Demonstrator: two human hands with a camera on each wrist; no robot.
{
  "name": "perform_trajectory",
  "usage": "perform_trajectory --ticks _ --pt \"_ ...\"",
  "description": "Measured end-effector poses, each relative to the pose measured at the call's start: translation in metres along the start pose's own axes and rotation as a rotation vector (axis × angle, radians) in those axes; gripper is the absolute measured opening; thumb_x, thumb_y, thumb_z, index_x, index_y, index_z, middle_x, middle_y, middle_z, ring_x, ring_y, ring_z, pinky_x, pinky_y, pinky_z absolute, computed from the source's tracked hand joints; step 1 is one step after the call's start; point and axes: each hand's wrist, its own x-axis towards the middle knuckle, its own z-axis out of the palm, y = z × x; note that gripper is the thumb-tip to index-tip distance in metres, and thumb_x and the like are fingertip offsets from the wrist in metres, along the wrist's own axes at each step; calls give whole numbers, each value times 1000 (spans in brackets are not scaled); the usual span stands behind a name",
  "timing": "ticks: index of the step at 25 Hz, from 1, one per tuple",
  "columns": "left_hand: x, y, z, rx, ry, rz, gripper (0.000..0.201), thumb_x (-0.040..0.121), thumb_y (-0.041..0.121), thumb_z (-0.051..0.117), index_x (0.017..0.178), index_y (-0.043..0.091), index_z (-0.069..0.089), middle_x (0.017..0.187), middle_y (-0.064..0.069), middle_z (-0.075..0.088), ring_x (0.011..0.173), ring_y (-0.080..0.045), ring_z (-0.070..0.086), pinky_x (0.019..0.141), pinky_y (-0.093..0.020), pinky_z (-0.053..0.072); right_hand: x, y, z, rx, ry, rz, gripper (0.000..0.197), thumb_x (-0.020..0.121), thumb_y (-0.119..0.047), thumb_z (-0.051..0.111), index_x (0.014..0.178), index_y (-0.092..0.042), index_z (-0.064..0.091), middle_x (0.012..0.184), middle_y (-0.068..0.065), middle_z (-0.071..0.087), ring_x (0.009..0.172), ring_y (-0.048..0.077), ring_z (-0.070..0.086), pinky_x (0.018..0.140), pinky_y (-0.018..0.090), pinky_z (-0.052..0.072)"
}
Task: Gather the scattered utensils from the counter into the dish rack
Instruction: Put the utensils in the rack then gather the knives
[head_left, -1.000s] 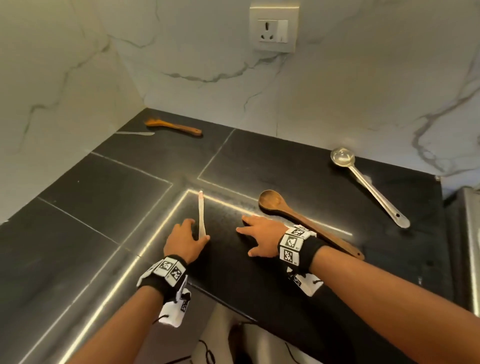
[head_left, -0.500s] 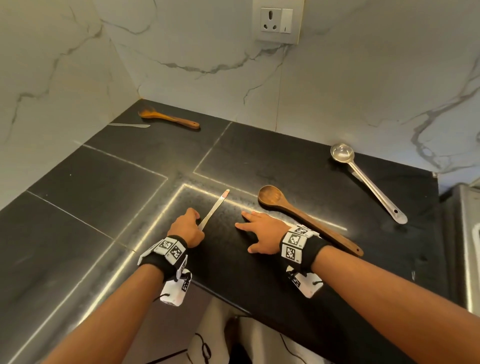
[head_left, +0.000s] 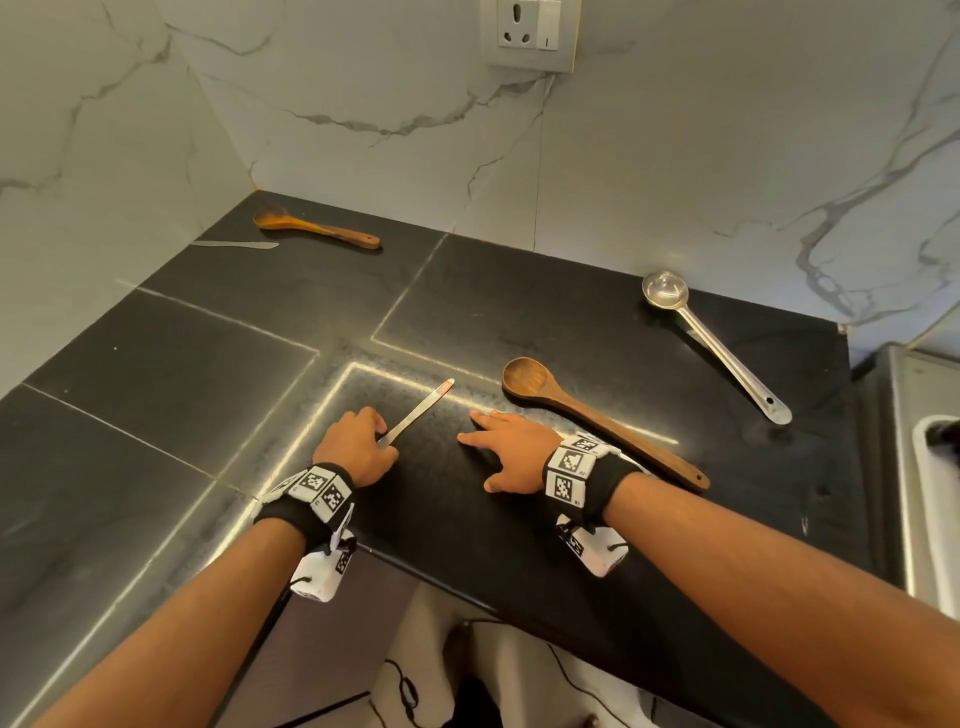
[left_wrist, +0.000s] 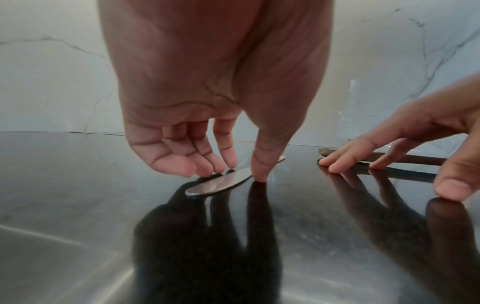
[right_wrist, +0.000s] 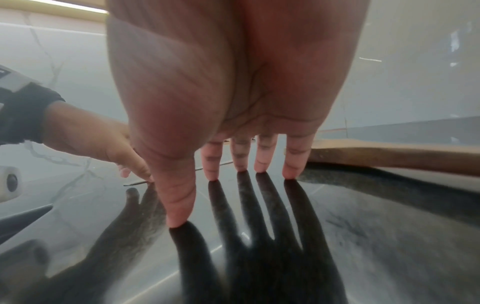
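Note:
A flat steel knife (head_left: 418, 410) lies on the black counter (head_left: 218, 374), tip pointing away and to the right. My left hand (head_left: 363, 441) pinches its near end; in the left wrist view the thumb and fingertips (left_wrist: 207, 168) sit on either edge of the handle (left_wrist: 221, 183). My right hand (head_left: 506, 447) rests beside it on straight, spread fingertips (right_wrist: 291, 170) and holds nothing. A large wooden spoon (head_left: 597, 421) lies just right of that hand. A steel ladle (head_left: 717, 348) lies at the back right. A small wooden spoon (head_left: 317, 231) and a second steel knife (head_left: 236, 244) lie in the far left corner.
Marble walls close the counter at the back and left, with a socket (head_left: 530, 31) above. A steel surface (head_left: 904, 441) adjoins the counter's right edge. The counter's front edge (head_left: 467, 587) runs just under my wrists.
The steel knife's far tip has swung from pointing straight away to pointing right, with my left hand curling over its near end. My right hand has stayed in place.

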Motion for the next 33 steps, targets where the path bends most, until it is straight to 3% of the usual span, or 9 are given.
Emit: perform_trajectory --ticks 3,5,9,13,17,20,25,29,33 --pt "-3 -4 -1 -37 64 -14 33 83 29 72 112 22 57 100 2 62 96 -22 61 85 -40 53 9 -1 -8 -78 48 -2 69 88 -40 66 150 -32 38 154 3 38 135 30 43 104 47 46" --pt "-3 -4 -1 -69 76 -24 28 85 22 70 110 22 57 90 6 62 92 -20 61 82 -37 52 19 -1 -17 -68 115 8 65 87 -41 66 146 -33 41 137 2 50 120 26 54 90 44 53" --pt "-3 1 -5 -46 33 -8 23 86 17 64 104 22 51 93 0 64 91 -24 61 77 -36 48 51 -1 -32 -10 209 -2 74 84 -31 70 149 -33 36 139 3 46 114 24 55 88 39 54" --pt "-2 7 -11 7 -68 25 28 84 11 58 110 18 47 101 -5 61 94 -26 59 84 -39 51 78 0 -32 -35 201 -1 75 83 -32 71 149 -37 34 145 1 42 117 25 51 86 42 56" --pt "-4 14 -7 148 -101 107 36 81 7 58 114 13 45 108 -12 64 102 -34 59 85 -43 51 95 -6 -42 -65 196 5 43 84 -34 71 125 -32 61 122 0 52 106 24 54 80 38 53" --pt "-4 11 -9 108 -116 140 37 79 4 58 111 17 44 108 -10 62 99 -32 59 84 -40 50 105 -12 -52 -59 129 1 22 81 -29 75 103 -25 70 104 -2 58 98 23 61 73 34 48" --pt "-7 4 -12 51 -152 211 41 76 0 59 108 22 44 113 -6 47 95 -29 55 80 -38 49 112 -17 -60 -181 -18 -45 17 87 -24 68 100 -14 68 108 5 65 96 26 64 79 37 50" --pt "-6 -5 -13 58 -121 229 38 82 8 60 114 20 45 113 -7 51 93 -29 57 80 -41 51 116 -18 -59 -310 -68 -74 20 92 -23 58 99 -7 68 113 12 59 98 31 61 81 39 49" --pt "-1 -31 -18 65 -78 178 38 88 29 65 121 20 50 115 -4 57 103 -25 57 87 -39 49 115 -14 -57 -227 -43 -90 11 89 -19 64 97 -13 67 111 7 61 99 26 60 78 34 46"
